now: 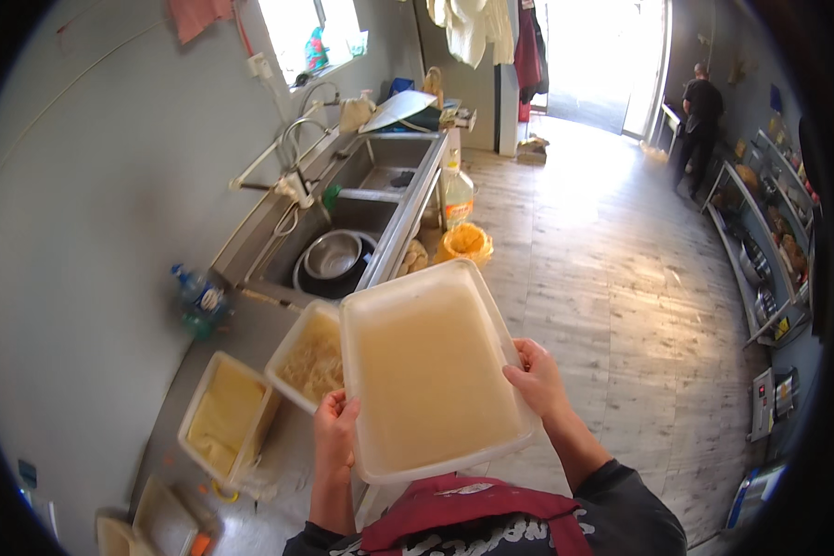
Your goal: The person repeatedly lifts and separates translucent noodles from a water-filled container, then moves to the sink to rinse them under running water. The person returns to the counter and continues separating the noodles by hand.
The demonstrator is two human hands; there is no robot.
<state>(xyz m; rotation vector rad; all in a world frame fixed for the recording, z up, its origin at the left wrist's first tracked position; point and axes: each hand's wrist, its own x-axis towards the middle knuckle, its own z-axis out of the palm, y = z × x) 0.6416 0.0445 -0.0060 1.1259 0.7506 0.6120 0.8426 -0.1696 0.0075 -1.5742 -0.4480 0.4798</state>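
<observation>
A large rectangular whitish plastic tub [431,372] is held up in front of my body. My left hand [335,427] grips its left side near the lower corner, thumb over the rim. On the opposite side, my right hand [536,374] clasps the rim about midway along. Inside, the tub looks an even beige; whether this is cloudy liquid or the bare bottom, I cannot tell. Partly hidden behind it, a second plastic tub [309,361] holds pale, stringy food pieces. Further left on the counter stands a deeper tub [224,420] with something yellowish in it.
A steel double sink [389,208] with metal bowls [332,255] lies ahead left. Beside it on the floor are a large clear jug [457,194] and a yellow-lined bin [464,243]. Shelving [757,243] lines the right wall; a person [700,125] stands near the bright doorway.
</observation>
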